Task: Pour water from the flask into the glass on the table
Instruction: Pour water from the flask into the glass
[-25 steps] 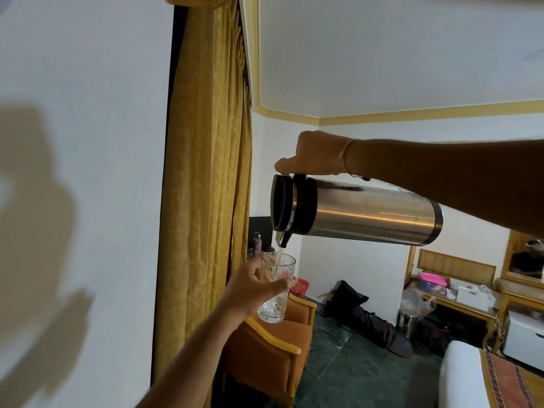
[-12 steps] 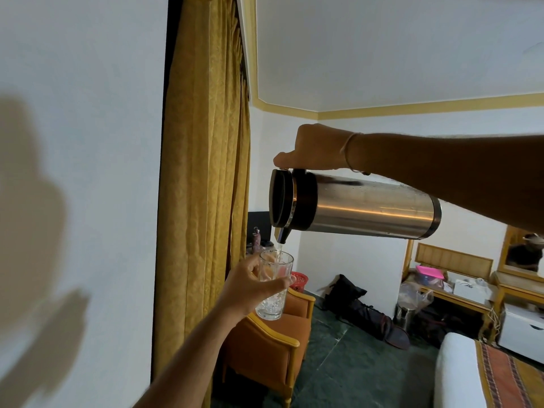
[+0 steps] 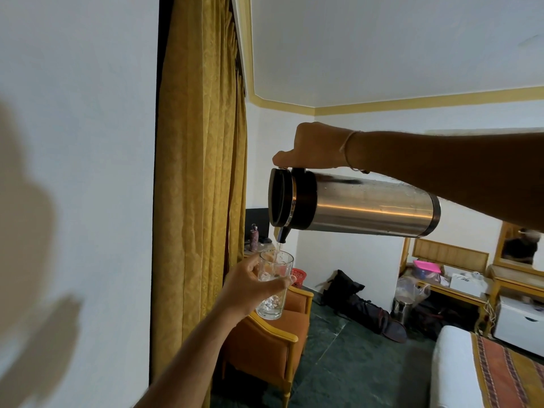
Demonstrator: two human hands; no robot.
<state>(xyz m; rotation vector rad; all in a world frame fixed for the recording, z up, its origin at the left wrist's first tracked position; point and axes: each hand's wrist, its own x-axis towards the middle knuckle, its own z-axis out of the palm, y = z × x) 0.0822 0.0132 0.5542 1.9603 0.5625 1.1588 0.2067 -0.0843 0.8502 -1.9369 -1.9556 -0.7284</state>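
Note:
A steel flask (image 3: 362,206) with a black lid lies almost level in the air, its spout pointing down at the left end. My right hand (image 3: 315,147) grips its handle from above, thumb on the lid lever. A thin stream of water runs from the spout into a clear glass (image 3: 273,285) held just below. My left hand (image 3: 250,285) wraps around the glass from the left and holds it upright in mid-air. A little water sits at the glass bottom.
A white wall fills the left, with a yellow curtain (image 3: 200,172) beside it. Below the glass stands an orange armchair (image 3: 270,343). A black bag (image 3: 359,304) lies on the green floor, a wooden desk (image 3: 441,287) with clutter and a bed corner (image 3: 485,372) at right.
Both hands, flask and glass have held the same pose relative to each other, with water still running. The view has shifted slightly, and the flask's base end now sits a little lower.

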